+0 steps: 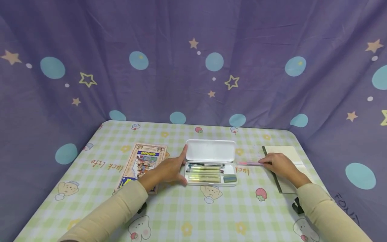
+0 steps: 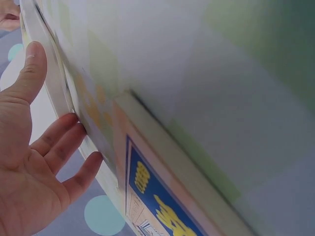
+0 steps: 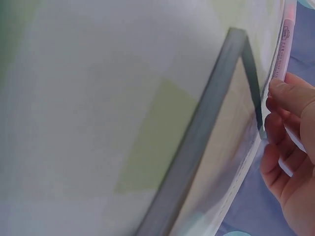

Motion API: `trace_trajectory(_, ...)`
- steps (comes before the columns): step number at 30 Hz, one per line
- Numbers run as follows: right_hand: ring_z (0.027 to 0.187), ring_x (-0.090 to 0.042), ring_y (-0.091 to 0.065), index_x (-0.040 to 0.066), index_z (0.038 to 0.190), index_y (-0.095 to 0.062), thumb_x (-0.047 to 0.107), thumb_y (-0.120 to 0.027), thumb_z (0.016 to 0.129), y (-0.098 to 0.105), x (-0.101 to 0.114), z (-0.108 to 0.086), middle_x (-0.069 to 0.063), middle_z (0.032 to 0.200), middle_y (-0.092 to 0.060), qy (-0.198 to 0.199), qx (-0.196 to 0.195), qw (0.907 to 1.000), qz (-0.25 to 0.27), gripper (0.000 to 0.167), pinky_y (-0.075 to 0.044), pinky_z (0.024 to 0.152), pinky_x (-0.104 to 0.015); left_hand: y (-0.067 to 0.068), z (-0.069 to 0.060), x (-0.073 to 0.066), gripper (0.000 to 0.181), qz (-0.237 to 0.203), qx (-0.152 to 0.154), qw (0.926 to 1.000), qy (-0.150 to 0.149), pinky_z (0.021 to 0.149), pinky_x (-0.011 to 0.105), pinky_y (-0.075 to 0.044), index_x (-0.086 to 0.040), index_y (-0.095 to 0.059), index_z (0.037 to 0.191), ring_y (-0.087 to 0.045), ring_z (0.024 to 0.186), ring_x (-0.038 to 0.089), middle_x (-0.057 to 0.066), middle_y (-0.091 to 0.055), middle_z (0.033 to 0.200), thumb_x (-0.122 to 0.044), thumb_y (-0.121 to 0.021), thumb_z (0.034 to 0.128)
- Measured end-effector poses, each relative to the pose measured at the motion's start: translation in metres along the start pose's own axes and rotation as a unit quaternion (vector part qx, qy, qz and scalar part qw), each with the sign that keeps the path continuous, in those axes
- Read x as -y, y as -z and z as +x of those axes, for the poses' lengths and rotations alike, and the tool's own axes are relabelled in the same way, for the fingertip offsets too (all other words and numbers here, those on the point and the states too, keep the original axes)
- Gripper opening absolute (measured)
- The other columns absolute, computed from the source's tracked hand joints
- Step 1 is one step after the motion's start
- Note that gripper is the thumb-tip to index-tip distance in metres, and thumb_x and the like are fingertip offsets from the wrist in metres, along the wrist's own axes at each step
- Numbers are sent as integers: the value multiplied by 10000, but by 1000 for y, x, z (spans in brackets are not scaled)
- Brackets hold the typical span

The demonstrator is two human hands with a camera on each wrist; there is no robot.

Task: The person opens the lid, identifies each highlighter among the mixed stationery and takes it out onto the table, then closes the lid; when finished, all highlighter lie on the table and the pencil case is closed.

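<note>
- Currently our left hand (image 1: 167,170), thumb and fingers spread, rests against the left side of the open white pencil case (image 1: 210,151).
- Our right hand (image 1: 281,164) pinches one end of a pink pen (image 1: 250,163); we see its other end just beside the case's right side.

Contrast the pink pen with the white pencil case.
The pink pen is slim and straight; the white pencil case is wide and boxy. The pen is pinched in the right hand; the case sits open on the table, with the left hand at its left edge. Both have a hand at them.
</note>
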State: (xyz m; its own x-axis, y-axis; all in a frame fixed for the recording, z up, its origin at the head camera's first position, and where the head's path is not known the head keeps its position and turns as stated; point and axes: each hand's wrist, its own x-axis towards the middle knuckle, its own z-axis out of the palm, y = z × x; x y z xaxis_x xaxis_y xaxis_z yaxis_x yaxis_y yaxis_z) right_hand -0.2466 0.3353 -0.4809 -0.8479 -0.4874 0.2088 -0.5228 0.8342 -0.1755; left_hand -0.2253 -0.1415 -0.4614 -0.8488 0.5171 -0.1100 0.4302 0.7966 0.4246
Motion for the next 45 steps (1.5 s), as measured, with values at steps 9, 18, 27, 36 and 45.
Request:
trace_trajectory(9, 783, -191, -681, 167, 1002, -830, 99, -813, 844, -3, -2, 0, 14, 882, -739, -50, 63, 10000, -1, 173, -563, 698, -394, 1, 0, -3, 1518, 70, -2, 10000, 20, 1117, 415, -474, -141, 166, 1625, -664, 1209, 269, 35, -679, 1340, -534, -903, 621)
trace_trajectory(18, 824, -206, -689, 157, 1028, -811, 106, -792, 865, -4, -1, 1, -10, 928, -742, -272, 178, 9995, -58, 172, -575, 724, -422, 0, -1, -2, 1518, 51, 2, 10000, 63, 1113, 410, -476, -146, 162, 1626, -667, 1201, 265, 32, -681, 1334, -532, -906, 620)
trace_trajectory(27, 784, -141, -662, 98, 1096, -787, 107, -790, 868, 8, 9, 5, 15, 900, -729, -299, 159, 9994, -28, 228, -552, 692, -367, 0, -1, -2, 1514, 31, 9, 10000, 86, 1122, 420, -469, -147, 158, 1628, -658, 1223, 275, 40, -675, 1351, -524, -910, 623)
trace_trajectory(36, 703, -101, -611, 114, 1102, -789, 96, -783, 875, 16, 33, 19, -21, 936, -752, -133, 63, 9999, 14, 228, -481, 621, -308, 1, 0, -3, 1513, 27, 19, 10000, 32, 1108, 424, -479, -128, 153, 1627, -664, 1208, 267, 36, -682, 1336, -515, -912, 624)
trace_trajectory(45, 659, -11, -523, 131, 1090, -797, 130, -797, 871, 12, 68, 39, 23, 918, -737, 245, -53, 9995, 205, 219, -469, 605, -240, 1, 1, -3, 1511, 46, 59, 9999, 91, 1132, 408, -461, -145, 170, 1625, -651, 1234, 252, 19, -675, 1346, -527, -903, 631)
